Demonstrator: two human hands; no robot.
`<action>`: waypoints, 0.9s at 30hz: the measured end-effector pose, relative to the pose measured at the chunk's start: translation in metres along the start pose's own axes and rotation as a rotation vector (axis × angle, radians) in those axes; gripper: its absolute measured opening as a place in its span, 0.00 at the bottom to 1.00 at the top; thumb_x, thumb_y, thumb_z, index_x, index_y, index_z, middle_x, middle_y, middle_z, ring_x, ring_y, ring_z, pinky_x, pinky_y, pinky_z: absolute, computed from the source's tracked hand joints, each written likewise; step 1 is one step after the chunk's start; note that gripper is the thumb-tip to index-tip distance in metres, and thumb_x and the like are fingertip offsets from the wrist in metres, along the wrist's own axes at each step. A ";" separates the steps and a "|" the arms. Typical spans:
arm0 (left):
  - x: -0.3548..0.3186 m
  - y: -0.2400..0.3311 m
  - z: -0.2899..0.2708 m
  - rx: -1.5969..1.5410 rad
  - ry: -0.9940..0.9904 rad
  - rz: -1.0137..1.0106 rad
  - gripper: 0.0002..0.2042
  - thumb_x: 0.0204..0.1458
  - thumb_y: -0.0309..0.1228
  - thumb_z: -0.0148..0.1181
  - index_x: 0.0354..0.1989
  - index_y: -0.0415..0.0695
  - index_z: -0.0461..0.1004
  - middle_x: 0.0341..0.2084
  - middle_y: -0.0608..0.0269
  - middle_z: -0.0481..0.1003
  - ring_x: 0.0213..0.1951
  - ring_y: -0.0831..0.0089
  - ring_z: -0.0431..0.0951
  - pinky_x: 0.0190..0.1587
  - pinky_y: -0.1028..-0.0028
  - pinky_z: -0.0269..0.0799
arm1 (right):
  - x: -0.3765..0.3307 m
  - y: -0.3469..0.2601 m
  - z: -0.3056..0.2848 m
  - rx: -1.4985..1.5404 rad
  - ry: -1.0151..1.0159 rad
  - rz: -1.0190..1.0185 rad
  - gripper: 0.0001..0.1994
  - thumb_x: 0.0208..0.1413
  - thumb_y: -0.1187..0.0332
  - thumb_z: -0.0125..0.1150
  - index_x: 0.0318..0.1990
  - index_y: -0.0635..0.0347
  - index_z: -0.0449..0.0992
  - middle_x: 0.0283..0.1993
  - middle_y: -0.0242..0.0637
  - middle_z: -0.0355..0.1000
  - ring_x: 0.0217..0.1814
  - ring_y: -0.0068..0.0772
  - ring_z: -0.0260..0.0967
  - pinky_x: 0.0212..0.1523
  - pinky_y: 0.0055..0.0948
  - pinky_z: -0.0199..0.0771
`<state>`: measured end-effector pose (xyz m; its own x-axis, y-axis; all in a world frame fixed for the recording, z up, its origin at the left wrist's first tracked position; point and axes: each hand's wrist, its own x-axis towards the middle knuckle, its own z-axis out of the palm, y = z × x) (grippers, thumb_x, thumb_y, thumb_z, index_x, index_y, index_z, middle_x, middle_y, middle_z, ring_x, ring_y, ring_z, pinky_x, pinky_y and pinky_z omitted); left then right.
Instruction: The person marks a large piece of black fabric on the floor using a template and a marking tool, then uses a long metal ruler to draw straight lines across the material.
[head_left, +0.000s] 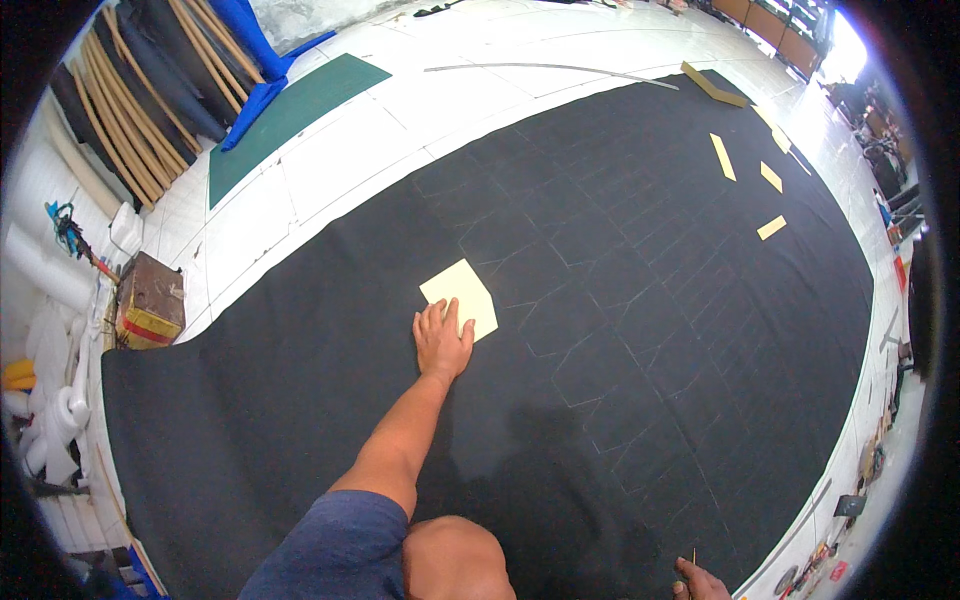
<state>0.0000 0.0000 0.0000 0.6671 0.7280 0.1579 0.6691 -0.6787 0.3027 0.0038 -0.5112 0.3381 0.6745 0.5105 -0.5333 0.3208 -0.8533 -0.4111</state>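
Observation:
My left hand point(443, 343) lies flat with its fingers spread over the lower left part of a pale yellow card template point(468, 288). The template is many-sided and rests on a large sheet of black fabric point(330, 300). Thin pale lines drawn on the fabric form rows of similar shapes to the right of the template. Near the lower edge, partly cut off, my right hand point(702, 584) is closed round a thin pen-like stick point(694, 556) that points up. Most of that stick is hidden by the fingers.
Several narrow yellow card pieces point(722, 157) lie on the fabric's far right part. A long thin metal strip point(550, 67) crosses the white tiled floor at its far edge. Fabric rolls point(120, 110), a green mat point(295, 125) and a worn box point(150, 295) are at left.

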 end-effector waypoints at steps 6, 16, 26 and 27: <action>-0.001 0.005 0.003 -0.012 0.017 0.006 0.28 0.63 0.48 0.53 0.67 0.46 0.67 0.64 0.51 0.65 0.70 0.54 0.59 0.74 0.49 0.45 | 0.000 0.000 -0.002 -0.016 0.013 -0.010 0.17 0.70 0.70 0.52 0.62 0.65 0.73 0.58 0.57 0.75 0.59 0.59 0.74 0.59 0.43 0.74; -0.001 0.004 0.005 -0.011 0.054 0.024 0.27 0.63 0.47 0.54 0.67 0.46 0.68 0.63 0.52 0.66 0.68 0.54 0.61 0.73 0.49 0.47 | -0.001 0.001 -0.002 -0.024 0.014 -0.037 0.17 0.70 0.69 0.52 0.62 0.65 0.72 0.57 0.58 0.75 0.58 0.60 0.74 0.58 0.44 0.74; -0.002 0.002 0.007 0.004 0.072 0.031 0.27 0.63 0.47 0.54 0.67 0.46 0.68 0.62 0.52 0.67 0.68 0.54 0.61 0.73 0.50 0.48 | -0.002 0.002 -0.002 -0.022 0.016 -0.033 0.17 0.71 0.69 0.51 0.62 0.64 0.72 0.57 0.58 0.75 0.58 0.61 0.74 0.58 0.45 0.74; -0.002 0.003 0.006 0.007 0.057 0.022 0.27 0.63 0.48 0.54 0.67 0.47 0.68 0.63 0.53 0.66 0.68 0.54 0.61 0.74 0.50 0.47 | -0.002 0.002 -0.003 -0.024 0.013 -0.024 0.17 0.71 0.68 0.51 0.62 0.64 0.72 0.58 0.58 0.75 0.59 0.61 0.74 0.58 0.45 0.74</action>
<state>0.0032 -0.0040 -0.0049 0.6621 0.7171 0.2177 0.6568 -0.6952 0.2921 0.0048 -0.5139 0.3406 0.6748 0.5296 -0.5139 0.3526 -0.8432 -0.4059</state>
